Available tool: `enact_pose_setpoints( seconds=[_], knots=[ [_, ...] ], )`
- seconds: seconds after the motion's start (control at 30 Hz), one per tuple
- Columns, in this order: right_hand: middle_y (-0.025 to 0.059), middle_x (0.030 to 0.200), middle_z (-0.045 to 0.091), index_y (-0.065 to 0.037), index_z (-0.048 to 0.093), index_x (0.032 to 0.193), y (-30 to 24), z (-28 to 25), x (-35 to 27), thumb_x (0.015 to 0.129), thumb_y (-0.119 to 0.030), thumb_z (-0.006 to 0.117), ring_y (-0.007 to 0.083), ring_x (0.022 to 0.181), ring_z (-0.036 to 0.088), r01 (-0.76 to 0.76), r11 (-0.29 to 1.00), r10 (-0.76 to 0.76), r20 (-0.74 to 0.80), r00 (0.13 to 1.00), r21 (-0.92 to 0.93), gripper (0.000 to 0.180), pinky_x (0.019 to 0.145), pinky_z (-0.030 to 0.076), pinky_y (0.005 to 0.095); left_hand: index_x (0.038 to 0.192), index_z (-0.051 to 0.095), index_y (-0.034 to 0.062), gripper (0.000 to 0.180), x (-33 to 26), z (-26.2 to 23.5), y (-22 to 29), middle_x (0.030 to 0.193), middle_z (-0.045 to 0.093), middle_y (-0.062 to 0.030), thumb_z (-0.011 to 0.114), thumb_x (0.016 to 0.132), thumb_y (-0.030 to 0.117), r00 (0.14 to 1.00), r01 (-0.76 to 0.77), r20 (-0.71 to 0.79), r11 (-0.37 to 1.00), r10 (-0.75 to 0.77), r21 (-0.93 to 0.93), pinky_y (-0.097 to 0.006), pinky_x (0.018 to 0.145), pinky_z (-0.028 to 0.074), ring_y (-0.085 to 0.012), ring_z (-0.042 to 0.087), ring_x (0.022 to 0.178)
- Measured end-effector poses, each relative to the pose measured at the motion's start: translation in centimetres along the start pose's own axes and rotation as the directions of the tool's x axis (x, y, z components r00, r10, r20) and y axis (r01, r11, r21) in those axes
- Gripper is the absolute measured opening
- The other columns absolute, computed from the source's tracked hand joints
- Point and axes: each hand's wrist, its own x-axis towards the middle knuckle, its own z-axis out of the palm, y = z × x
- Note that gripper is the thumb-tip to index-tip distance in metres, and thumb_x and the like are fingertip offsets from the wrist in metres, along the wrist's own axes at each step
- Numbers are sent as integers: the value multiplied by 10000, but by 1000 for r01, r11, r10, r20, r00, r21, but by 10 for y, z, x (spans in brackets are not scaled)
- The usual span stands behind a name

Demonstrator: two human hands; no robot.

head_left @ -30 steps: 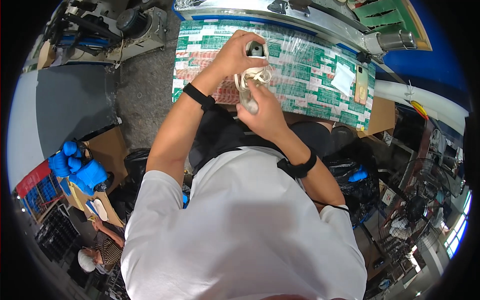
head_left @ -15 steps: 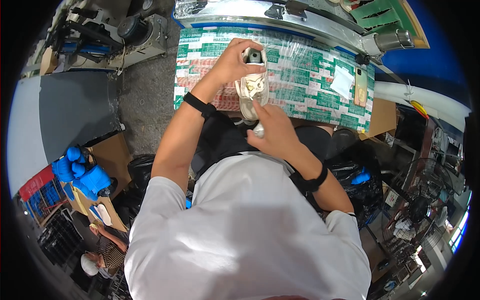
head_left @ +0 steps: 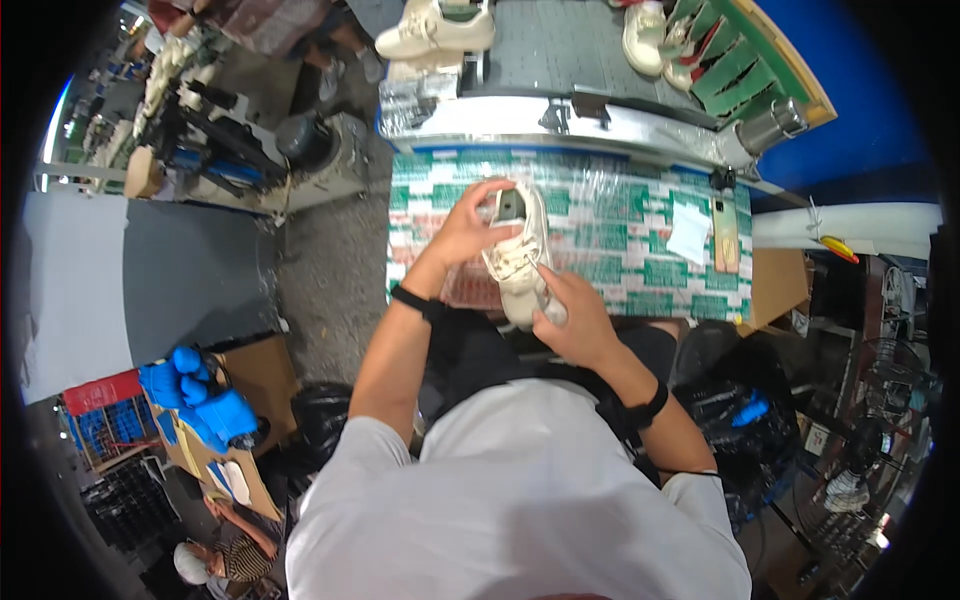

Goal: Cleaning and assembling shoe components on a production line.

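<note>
A cream lace-up sneaker [head_left: 517, 300] is held over the near edge of the taped table, its toe pointing toward me. My left hand [head_left: 470, 232] is closed around its heel end, thumb and fingers on either side of the collar opening. Inside the opening a dark greenish-grey form with a hole shows. My right hand [head_left: 580, 320] is at the toe, its index finger reaching up to the laces [head_left: 514, 260]. Between its curled fingers and the shoe sits a small whitish thing [head_left: 555, 308], too blurred to name.
The table [head_left: 600, 230] is covered in green-and-white printed tape. A white paper [head_left: 688, 233] and a phone [head_left: 725, 235] lie on its right. Beyond the metal rail, a grey conveyor [head_left: 555, 45] carries sneakers [head_left: 437, 30]. Black bags [head_left: 330, 425] flank me; a person [head_left: 225, 560] sits far lower left.
The view has tilted up, bringing the conveyor and its sneakers into sight. The sneaker is now tilted slightly, and my right index finger is still at its laces.
</note>
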Motion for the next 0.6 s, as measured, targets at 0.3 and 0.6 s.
enact_pose_setpoints(
  seconds=[0.3,0.6],
  knots=[
    [221,1312,661,63,526,1573,123,-16,39,890,-283,810,417,1285,585,-66,870,-91,-291,952,-489,816,1159,396,592,1502,535,1,601,-75,51,-13,1368,705,-124,836,1020,197,771,240,-367,771,-521,-590,-384,1042,575,-214,693,1230],
    [166,1485,632,-53,618,1525,170,1,39,912,-322,735,388,1470,495,-194,827,-33,-391,920,-527,679,1256,309,591,1363,657,-4,749,-13,-44,49,1242,755,-92,1025,740,195,873,310,-411,949,-264,50,-357,947,598,-193,718,1084]
  ],
)
